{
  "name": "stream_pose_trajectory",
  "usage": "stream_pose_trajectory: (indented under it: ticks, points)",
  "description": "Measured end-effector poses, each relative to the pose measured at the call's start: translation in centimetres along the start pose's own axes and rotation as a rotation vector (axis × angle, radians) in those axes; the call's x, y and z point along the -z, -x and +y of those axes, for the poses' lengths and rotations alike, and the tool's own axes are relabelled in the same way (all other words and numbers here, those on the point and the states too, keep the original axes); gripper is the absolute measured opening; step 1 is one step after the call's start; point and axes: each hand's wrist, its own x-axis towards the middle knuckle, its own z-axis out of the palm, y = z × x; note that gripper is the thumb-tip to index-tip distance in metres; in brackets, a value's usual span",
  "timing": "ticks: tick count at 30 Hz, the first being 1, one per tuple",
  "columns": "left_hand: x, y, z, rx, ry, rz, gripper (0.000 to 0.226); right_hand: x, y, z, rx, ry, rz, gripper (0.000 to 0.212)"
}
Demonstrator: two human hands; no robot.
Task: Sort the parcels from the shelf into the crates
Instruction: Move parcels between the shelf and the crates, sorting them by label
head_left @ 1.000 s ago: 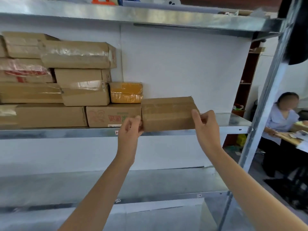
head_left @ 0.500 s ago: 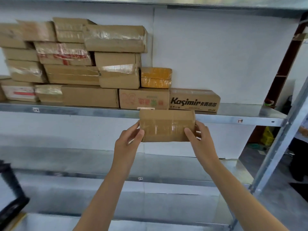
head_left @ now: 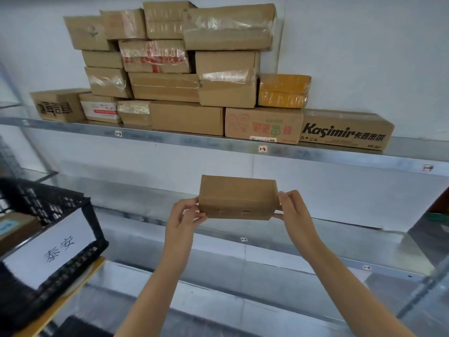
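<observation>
A grey metal shelf [head_left: 194, 139] crosses the upper half of the frame, with a number tag [head_left: 263, 148] on its front edge. Directly on it, left to right, sit a black-printed box [head_left: 57, 107], a white-labelled box [head_left: 99, 110], a taped box [head_left: 134, 113], a plain brown box [head_left: 187, 117], a colour-printed box [head_left: 263, 125] and a Kasimir box [head_left: 345, 131]. More parcels are stacked on this row.

Parcel stockroom: numbered steel shelves [head_left: 194, 139], stacked cartons [head_left: 187, 117], labelled crate [head_left: 56, 215].

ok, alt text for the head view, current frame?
The left hand and right hand hold a small brown parcel by its ends below a metal shelf stacked with cardboard boxes. A black crate with a white label sits at lower left.
</observation>
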Motion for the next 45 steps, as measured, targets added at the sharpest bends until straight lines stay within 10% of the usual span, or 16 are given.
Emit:
stream_pose_trajectory:
  ticks: [23, 45]
  points:
    - [12.1, 0.4, -4.6, 0.337, -0.128, 0.247, 0.054, -11.8, 2.0, 5.0, -0.27, 0.014, -0.283, 0.028]
    - [44.6, -8.5, 5.8, 0.107, -0.334, 0.576, 0.025, -51.9, 0.3, -6.8, -0.426, -0.17, -0.992, 0.06]
